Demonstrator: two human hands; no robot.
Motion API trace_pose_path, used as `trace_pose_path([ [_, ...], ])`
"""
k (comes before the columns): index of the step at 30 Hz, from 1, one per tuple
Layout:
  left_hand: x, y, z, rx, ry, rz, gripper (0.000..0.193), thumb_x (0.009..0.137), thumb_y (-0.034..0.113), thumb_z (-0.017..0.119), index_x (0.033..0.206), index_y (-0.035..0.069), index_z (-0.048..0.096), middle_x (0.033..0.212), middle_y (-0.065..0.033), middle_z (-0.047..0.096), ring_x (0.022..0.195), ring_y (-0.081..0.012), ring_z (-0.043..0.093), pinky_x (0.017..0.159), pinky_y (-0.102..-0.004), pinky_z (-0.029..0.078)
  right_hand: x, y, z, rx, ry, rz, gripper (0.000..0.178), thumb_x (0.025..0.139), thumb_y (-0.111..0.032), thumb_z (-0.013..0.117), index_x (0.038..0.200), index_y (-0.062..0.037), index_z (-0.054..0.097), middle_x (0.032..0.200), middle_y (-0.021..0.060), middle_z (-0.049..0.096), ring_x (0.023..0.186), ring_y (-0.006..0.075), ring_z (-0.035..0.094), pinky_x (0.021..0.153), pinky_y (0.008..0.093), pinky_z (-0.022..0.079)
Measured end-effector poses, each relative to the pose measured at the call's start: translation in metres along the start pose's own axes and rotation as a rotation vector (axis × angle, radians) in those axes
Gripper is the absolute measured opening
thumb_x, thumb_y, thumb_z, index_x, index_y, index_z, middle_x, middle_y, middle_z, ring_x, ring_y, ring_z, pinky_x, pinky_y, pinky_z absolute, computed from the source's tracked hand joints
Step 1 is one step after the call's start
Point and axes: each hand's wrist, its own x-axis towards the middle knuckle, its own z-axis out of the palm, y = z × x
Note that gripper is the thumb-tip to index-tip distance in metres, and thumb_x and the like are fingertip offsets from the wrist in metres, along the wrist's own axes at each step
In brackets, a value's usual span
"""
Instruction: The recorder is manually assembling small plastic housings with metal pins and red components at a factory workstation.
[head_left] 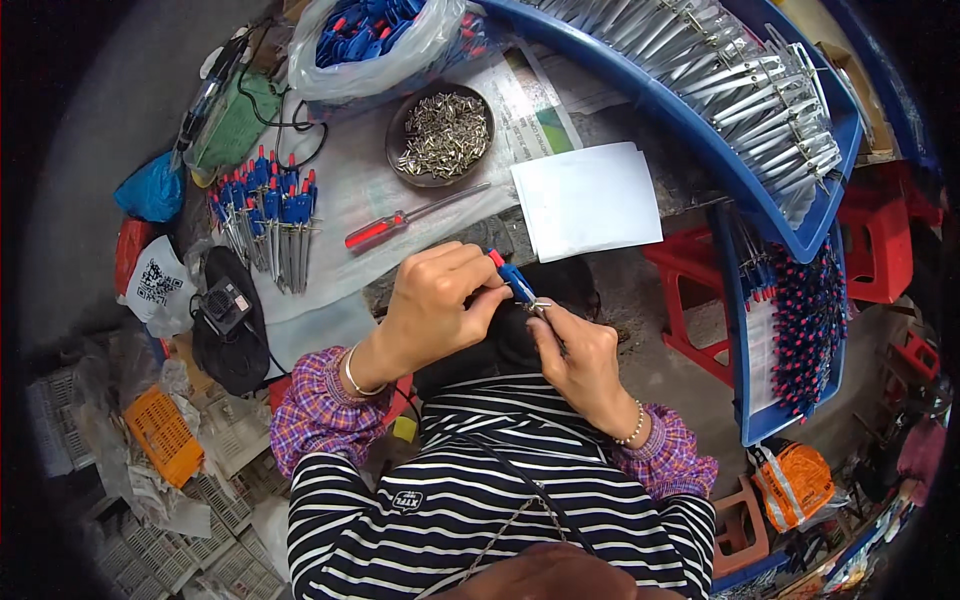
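Head view: mid-scene, a blue handle, its near metal end pinched by the right hand; the left hand's fingers curl beside its red tip, grip unclear. Farther: screwdriver left, white paper right, bowl beyond.

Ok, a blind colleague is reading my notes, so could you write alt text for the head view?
A right hand holds a blue, red-tipped piece, with the left hand close beside it. Beyond lie similar pieces, a screwdriver, a bowl of small metal parts and white paper; to the right, a blue tray holds long metal strips.
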Motion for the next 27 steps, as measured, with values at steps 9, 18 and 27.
trace_pose_path([
  [9, -0.003, -0.004, 0.002, -0.019, -0.021, -0.056, 0.014, 0.061, 0.002, 0.073, 0.064, 0.0, 0.059, 0.059, -0.0099, 0.056, 0.051, -0.0248, 0.054, 0.047, -0.033, 0.04, -0.001, 0.0, -0.001, -0.056, -0.039, -0.035, 0.023, 0.079, 0.0, 0.063, 0.101, 0.006, 0.056, 0.071, 0.0163, 0.06, 0.059, 0.0291, 0.061, 0.05, 0.0349, 0.046],
  [18, -0.006, -0.005, 0.003, -0.031, -0.036, -0.11, 0.017, 0.063, 0.004, 0.075, 0.068, 0.0, 0.06, 0.061, -0.0083, 0.058, 0.051, -0.0184, 0.056, 0.046, -0.0284, 0.042, -0.002, 0.001, 0.0, -0.094, 0.006, -0.072, 0.024, 0.078, 0.001, 0.065, 0.102, 0.0033, 0.06, 0.064, 0.0135, 0.058, 0.051, 0.026, 0.058, 0.048, 0.0327, 0.045],
  [27, -0.001, -0.02, 0.001, -0.943, -0.278, -0.577, 0.03, 0.069, -0.003, 0.074, 0.095, 0.0, 0.061, 0.082, -0.0048, 0.064, 0.074, -0.0099, 0.06, 0.069, -0.0218, 0.051, -0.002, -0.001, -0.01, 0.078, -0.128, 0.026, 0.022, 0.078, -0.002, 0.065, 0.099, 0.0026, 0.06, 0.071, 0.0157, 0.062, 0.054, 0.0271, 0.061, 0.047, 0.0331, 0.045],
])
